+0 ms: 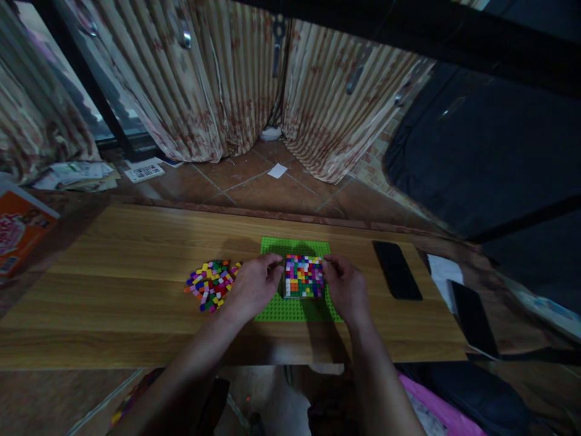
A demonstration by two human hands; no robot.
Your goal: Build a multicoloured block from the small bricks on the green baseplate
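Observation:
A block of small multicoloured toy bricks (305,277) sits over a green studded baseplate (290,312), its top a patchwork of colours. My left hand (256,286) is closed at the block's left side, thumb and forefinger by its upper left corner. At the opposite side, the fingers of my right hand (347,287) are closed against the upper right corner. Any single brick between the fingertips is too small to make out. Just left of my left hand lies a pile of loose toy bricks (211,284) in many colours, partly hidden by that hand.
The wooden table (113,290) carries a black phone (397,270) on the right. Beyond its right end lie a white paper (443,272) and another dark flat device (474,318). An orange printed bag (22,227) is at far left. Striped curtains (227,79) hang behind.

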